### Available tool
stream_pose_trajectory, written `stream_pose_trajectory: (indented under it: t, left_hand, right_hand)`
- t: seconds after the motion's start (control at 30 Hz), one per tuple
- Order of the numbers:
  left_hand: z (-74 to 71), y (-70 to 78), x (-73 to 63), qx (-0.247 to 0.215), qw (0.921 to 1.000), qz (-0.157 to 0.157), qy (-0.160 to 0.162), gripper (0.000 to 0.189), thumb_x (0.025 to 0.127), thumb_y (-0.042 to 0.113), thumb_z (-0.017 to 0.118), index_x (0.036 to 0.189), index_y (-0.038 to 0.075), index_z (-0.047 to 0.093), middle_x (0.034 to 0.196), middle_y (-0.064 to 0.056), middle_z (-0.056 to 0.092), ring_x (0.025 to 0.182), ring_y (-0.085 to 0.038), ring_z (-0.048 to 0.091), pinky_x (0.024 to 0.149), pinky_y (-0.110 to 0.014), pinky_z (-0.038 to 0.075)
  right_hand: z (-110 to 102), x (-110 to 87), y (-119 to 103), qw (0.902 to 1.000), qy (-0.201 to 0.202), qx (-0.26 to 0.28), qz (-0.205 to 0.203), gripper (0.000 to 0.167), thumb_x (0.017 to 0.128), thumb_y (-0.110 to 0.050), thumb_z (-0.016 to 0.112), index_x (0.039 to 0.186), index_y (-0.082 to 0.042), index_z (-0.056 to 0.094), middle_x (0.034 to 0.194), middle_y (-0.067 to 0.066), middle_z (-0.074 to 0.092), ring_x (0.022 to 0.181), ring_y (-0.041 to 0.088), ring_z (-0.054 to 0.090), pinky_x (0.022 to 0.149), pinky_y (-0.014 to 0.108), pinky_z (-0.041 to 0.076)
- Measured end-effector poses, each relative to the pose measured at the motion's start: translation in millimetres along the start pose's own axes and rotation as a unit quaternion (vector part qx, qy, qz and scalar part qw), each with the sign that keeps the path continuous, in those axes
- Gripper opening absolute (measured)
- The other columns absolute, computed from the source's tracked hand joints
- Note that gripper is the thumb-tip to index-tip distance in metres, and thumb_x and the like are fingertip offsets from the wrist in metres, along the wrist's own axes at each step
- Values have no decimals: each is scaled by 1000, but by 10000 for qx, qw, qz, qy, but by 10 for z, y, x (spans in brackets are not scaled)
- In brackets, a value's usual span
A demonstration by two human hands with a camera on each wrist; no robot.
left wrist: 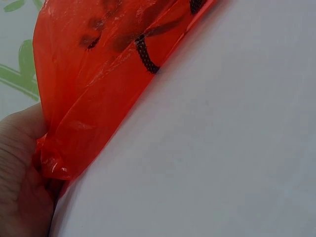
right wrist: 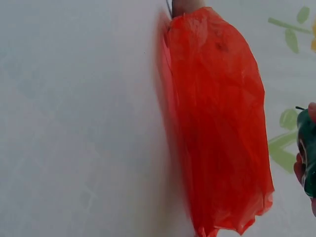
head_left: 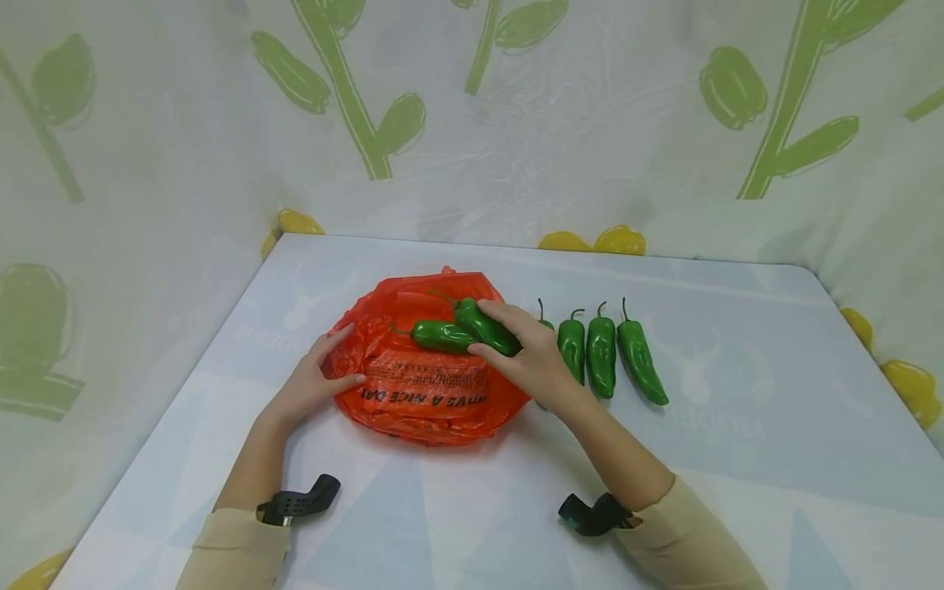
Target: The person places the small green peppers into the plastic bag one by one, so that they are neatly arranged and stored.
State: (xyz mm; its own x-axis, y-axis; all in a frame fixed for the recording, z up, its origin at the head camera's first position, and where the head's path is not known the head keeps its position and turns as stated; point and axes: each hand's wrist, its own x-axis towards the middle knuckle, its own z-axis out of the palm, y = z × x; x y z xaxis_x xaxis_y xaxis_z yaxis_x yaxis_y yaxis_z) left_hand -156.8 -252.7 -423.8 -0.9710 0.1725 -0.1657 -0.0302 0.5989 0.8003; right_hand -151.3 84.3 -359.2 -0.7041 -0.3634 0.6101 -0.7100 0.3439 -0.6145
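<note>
A red plastic bag (head_left: pixel 420 410) with dark printed lettering lies on the table. My left hand (head_left: pixel 313 381) holds its left edge, thumb over the top; in the left wrist view the plastic bunches at this hand (left wrist: pixel 19 168). Above the bag, my right hand (head_left: pixel 534 360) grips a green pepper (head_left: pixel 487 328) between thumb and fingers. A second green pepper (head_left: pixel 438 336) lies just under it, its end by the right thumb; whether the hand also holds this one I cannot tell. At the right wrist view's edge, part of a held pepper (right wrist: pixel 307 153) shows beside the bag (right wrist: pixel 217 118).
Several more green peppers (head_left: pixel 601 356) lie in a row right of the bag, stems pointing away; the right hand partly covers the nearest. They rest on a pale patterned table (head_left: pixel 737 459). A leaf-printed cloth (head_left: pixel 560 147) rises behind the table's far edge.
</note>
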Motion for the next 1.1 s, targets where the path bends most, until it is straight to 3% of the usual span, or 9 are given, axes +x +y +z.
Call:
stream_pose_trajectory:
  t: [0.13,0.43,0.83,1.1]
  left_hand:
    - [3,-12,4,15,10000,28,-2,88,80,41,72,151,29,21,157,-16,10,143,-41,8,103,-68,27]
    - [10,-17,6,-30,10000,65,-28,87,81,39,72,151,29,22,157,-15,11,143,-41,8,103,-67,26]
    - [-1,-4,8,34,10000,12,-40,88,81,42,71,151,29,20,157,-16,10,143,-42,8,103,-68,27]
    - [-6,9,-5,60,10000,18,-37,87,81,40,71,151,29,21,157,-17,10,143,-42,6,103,-69,25]
  right_hand:
    - [87,31,-7,9999,-147,-52,-62,55,76,-7,78,126,2,56,124,16,61,114,28,58,89,38,53]
    - [290,50,16,9954,-830,-348,325,55,81,-17,75,130,-3,54,129,11,59,121,23,53,95,36,50]
    - [489,115,31,9754,-1855,-836,848,55,83,-25,74,132,-10,55,131,9,56,117,24,50,91,36,51]
    - [533,139,63,9712,-1993,-1153,619,54,81,-23,75,130,-8,57,129,10,58,112,25,51,92,37,48]
